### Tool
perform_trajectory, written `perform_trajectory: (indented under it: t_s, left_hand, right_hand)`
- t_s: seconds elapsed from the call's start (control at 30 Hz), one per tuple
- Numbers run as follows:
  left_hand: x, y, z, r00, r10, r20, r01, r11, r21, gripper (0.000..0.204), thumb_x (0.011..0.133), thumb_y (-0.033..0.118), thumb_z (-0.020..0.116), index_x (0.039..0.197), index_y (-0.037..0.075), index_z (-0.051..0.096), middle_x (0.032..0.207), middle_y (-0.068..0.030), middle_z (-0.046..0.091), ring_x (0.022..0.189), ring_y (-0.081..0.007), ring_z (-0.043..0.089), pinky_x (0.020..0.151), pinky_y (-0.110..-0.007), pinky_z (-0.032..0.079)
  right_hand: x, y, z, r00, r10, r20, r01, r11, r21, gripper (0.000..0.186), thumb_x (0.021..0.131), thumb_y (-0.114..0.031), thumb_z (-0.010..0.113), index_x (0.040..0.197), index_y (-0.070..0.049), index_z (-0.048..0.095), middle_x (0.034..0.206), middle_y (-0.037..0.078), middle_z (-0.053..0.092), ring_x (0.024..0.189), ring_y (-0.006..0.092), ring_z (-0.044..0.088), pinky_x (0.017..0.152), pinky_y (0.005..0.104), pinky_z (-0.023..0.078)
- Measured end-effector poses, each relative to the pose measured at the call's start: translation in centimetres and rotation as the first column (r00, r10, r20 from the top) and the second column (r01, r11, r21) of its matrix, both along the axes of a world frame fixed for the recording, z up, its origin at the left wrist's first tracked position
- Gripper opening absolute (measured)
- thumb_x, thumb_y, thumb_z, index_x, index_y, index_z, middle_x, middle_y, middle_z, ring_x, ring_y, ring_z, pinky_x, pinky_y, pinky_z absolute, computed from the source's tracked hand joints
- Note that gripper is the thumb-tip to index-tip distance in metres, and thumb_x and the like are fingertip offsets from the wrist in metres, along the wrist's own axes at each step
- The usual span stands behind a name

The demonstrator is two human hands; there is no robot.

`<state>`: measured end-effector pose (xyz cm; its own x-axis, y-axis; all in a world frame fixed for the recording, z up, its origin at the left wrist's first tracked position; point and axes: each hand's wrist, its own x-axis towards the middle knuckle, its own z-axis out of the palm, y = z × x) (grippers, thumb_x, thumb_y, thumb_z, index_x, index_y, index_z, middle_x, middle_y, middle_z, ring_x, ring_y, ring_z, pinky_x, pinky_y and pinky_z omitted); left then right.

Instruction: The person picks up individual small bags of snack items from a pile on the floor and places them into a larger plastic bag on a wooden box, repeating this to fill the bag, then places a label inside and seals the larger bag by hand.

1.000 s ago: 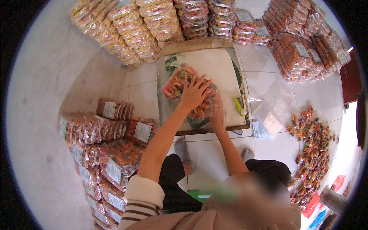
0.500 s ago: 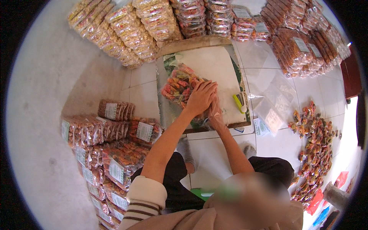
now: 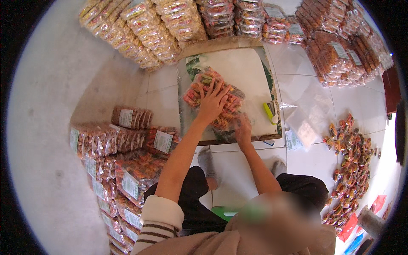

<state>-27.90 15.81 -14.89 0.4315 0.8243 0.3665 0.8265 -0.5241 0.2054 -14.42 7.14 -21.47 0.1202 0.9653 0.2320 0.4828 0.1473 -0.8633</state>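
Observation:
A clear plastic bag [image 3: 197, 94] filled with small wrapped snack pieces in red, orange and green lies slantwise on a low board-topped table [image 3: 238, 63]. My left hand [image 3: 212, 103] rests flat on top of it with the fingers spread. At the bag's lower right end, my right hand [image 3: 243, 131] has its fingers curled in on the plastic edge; the fingertips are partly hard to make out. To the right of the bag, a yellow-green and white stapler [image 3: 270, 113] sits near the table's edge.
Flat plastic bags [image 3: 308, 123] and printed labels [image 3: 293, 139] lie on the tiles at right, beside a loose heap of wrapped pieces [image 3: 352, 161]. Packed bags are stacked at left [image 3: 131, 178], along the back [image 3: 178, 21] and at far right [image 3: 335, 55].
My hands have moved apart: the left slid left onto the bag's middle with fingers spreading, the right drew down to its lower end. The bag's contents look spread flatter.

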Motion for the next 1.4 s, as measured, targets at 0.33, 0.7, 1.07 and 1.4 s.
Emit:
perform_trajectory:
  t_s: [0.33,0.7,1.07,1.4]
  left_hand:
    - [-1.5,0.9,0.4,0.997,-0.028,0.074,0.022,0.996,0.082,0.036,0.09,0.023,0.046,0.125,0.017,0.045,0.134,-0.0078,0.036,0.128,-0.0279,0.026,0.102,-0.056,0.009]
    - [0.0,-6.0,-3.8,0.149,0.728,0.67,-0.465,0.649,-0.602,0.079,0.082,0.047,0.054,0.132,-0.005,0.022,0.133,-0.0241,0.029,0.124,-0.034,0.029,0.102,-0.042,0.024]
    - [1.0,-6.4,-2.5,0.411,0.757,0.509,-0.359,0.647,-0.672,0.087,0.081,0.055,0.049,0.136,-0.003,0.013,0.126,-0.0296,0.034,0.115,-0.0406,0.038,0.096,-0.04,0.032]
    - [0.9,-5.3,-4.1,0.432,0.642,0.634,-0.279,0.763,-0.583,0.086,0.082,0.051,0.052,0.137,-0.002,0.013,0.129,-0.0304,0.031,0.115,-0.0385,0.039,0.089,-0.04,0.037]
  right_hand:
    - [-1.9,0.2,1.7,0.993,0.009,0.117,-0.025,0.99,0.138,0.02,0.074,0.003,0.055,0.093,0.001,0.046,0.092,0.018,0.049,0.087,0.0342,0.049,0.073,0.0371,0.042]
    - [-1.6,-1.9,0.8,0.947,0.278,0.164,-0.296,0.95,0.1,0.024,0.073,-0.005,0.064,0.093,-0.002,0.049,0.091,0.015,0.05,0.085,0.032,0.05,0.074,0.0379,0.042]
    - [-3.4,-0.9,0.9,0.966,0.18,0.183,-0.196,0.977,0.077,0.011,0.085,-0.01,0.049,0.091,-0.001,0.051,0.082,0.016,0.056,0.074,0.0341,0.054,0.061,0.0426,0.041]
    - [-4.5,1.2,0.0,0.999,-0.008,-0.044,0.01,0.999,0.052,0.013,0.081,-0.007,0.053,0.092,0.001,0.053,0.079,0.022,0.058,0.072,0.0371,0.056,0.06,0.0414,0.043]
